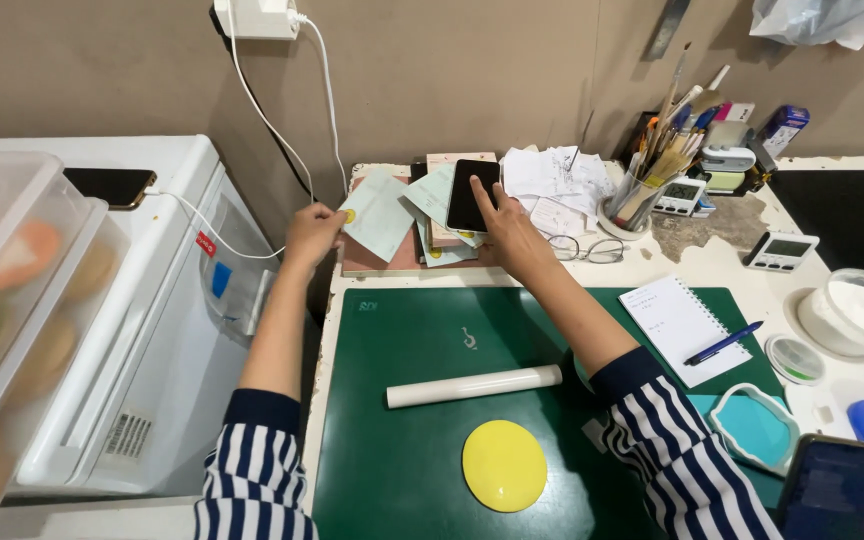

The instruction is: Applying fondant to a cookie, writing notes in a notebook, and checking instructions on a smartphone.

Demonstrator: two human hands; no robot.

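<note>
A: What is held in the grip of the left hand (312, 235)?

B: A pale green card (379, 213) is pinched at its left edge between thumb and fingers, and is kept raised over the back of the bench (722, 265).

A: And the right hand (508, 237)?

B: Nothing is gripped there. Its fingers are spread, and the fingertips (479, 190) are laid on a dark phone (471, 195), which is propped on a stack of cards and papers (442, 240) just beside the green card.

A: What is seen around them?

B: A pair of glasses (584, 250) is lying just right of the right wrist. Nearer the person, a green cutting mat (402, 400) is spread on the bench, with a white rolling pin (474, 386) and a flat yellow disc (504, 465) on it. A notepad (674, 325) with a blue pen (723, 343) is set at the mat's right edge. A white appliance (152, 330) stands to the left.
</note>
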